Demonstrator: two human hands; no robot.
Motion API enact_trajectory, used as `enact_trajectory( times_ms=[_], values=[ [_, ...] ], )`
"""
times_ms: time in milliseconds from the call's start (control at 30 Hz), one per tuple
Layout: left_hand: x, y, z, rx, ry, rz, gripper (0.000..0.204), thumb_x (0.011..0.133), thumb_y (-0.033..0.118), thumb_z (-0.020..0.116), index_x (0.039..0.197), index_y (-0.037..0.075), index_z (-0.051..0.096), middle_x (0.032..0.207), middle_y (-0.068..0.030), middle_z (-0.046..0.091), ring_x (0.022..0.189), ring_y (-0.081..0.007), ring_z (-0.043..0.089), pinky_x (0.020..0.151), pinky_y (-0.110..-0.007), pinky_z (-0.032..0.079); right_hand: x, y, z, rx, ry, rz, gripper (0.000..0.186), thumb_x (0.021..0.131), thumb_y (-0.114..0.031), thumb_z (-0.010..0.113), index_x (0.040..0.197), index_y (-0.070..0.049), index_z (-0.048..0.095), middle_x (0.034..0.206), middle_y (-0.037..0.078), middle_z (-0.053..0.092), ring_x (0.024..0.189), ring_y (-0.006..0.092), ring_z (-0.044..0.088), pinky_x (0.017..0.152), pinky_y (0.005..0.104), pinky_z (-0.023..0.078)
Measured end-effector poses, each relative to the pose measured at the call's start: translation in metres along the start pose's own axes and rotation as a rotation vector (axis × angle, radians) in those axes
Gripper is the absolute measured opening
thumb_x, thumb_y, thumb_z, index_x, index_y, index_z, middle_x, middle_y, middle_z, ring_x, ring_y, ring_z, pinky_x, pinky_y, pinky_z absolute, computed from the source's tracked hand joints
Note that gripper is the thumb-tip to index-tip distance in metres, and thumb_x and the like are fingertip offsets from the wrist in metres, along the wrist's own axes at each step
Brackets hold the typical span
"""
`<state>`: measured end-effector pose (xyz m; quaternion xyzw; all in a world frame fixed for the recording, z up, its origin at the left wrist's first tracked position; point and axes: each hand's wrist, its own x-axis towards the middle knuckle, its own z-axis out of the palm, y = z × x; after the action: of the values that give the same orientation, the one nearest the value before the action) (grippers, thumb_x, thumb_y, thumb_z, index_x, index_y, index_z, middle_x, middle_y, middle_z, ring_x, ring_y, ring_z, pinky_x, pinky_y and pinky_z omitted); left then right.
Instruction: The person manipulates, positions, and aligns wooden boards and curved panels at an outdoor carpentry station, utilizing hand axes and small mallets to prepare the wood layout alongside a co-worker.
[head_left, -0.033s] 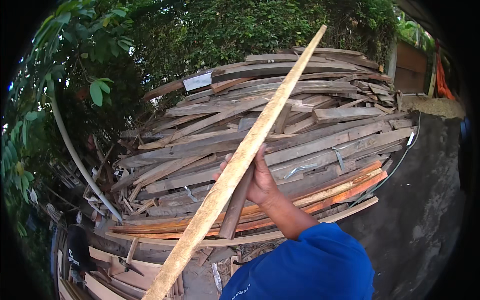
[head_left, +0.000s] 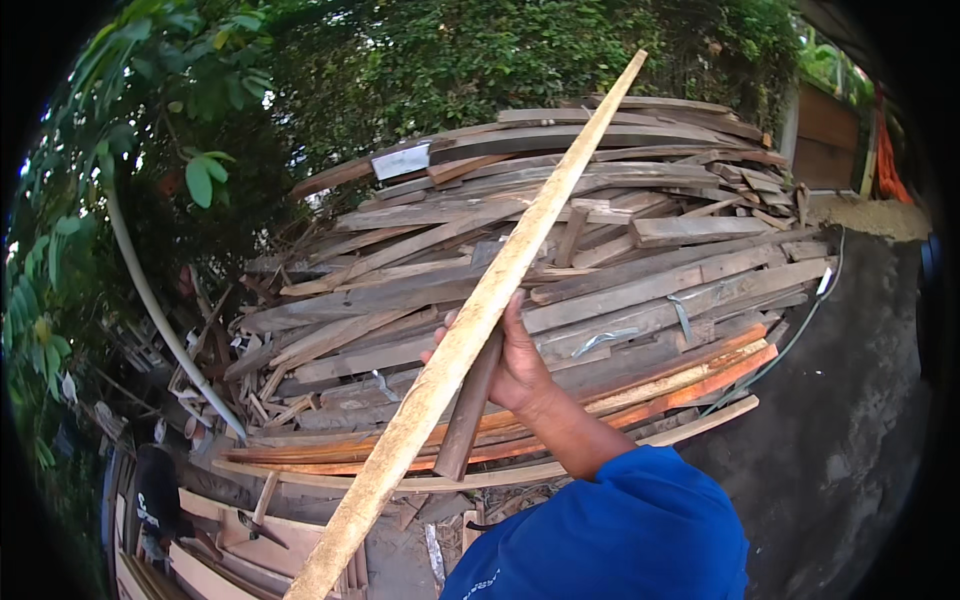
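Note:
From the lower right my right arm point(head_left: 590, 430), in a blue sleeve, reaches up over a woodpile. My right hand point(head_left: 522, 372) is closed round a long pale wooden plank point(head_left: 455, 345), palm up, thumb on its right side and fingertips at its left edge. The plank runs slantwise from the lower left to the top of the view. Beneath it, against the palm, sits a shorter dark brown wooden piece point(head_left: 466, 415), gripped along with the plank; its upper end is hidden. My left hand does not show.
A large pile of weathered boards point(head_left: 620, 290) fills the middle. Orange-brown boards point(head_left: 690, 372) lie along its near side. A green hose point(head_left: 752, 375) curves at the right. Lower left are a person point(head_left: 158, 495) in dark clothes and a wooden-handled tool point(head_left: 262, 520). Foliage point(head_left: 500, 60) stands behind.
The plank's far tip has shifted slightly left, and my right hand with it. The grip looks the same.

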<state>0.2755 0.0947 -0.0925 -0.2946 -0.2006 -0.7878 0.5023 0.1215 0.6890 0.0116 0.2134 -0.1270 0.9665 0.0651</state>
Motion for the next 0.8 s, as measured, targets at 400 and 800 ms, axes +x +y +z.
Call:
enact_trajectory(
  times_ms=[400, 800],
  values=[
    [-0.040, 0.103, -0.034, 0.453, 0.411, 0.098, 0.050, 0.083, 0.040, 0.085, 0.121, 0.014, 0.066, 0.102, -0.0092, 0.070, 0.103, -0.0249, 0.067, 0.094, -0.049, 0.053, 0.006, 0.167, 0.008, -0.019, 0.232, 0.457, 0.064, 0.090, -0.053, 0.075, 0.133, -0.008, 0.057, 0.122, 0.014, 0.068, 0.117, 0.0295, 0.065, 0.107, 0.0495, 0.051],
    [-0.116, 0.253, 0.001, 0.659, 1.085, 0.210, 0.048, 0.083, 0.040, 0.084, 0.119, 0.012, 0.068, 0.112, -0.0065, 0.071, 0.108, -0.0255, 0.066, 0.099, -0.047, 0.052, -0.014, 0.276, -0.016, -0.055, 0.107, 0.877, 0.058, 0.089, -0.024, 0.080, 0.135, -0.001, 0.054, 0.125, 0.015, 0.066, 0.118, 0.0283, 0.064, 0.106, 0.0439, 0.051]
  ],
)
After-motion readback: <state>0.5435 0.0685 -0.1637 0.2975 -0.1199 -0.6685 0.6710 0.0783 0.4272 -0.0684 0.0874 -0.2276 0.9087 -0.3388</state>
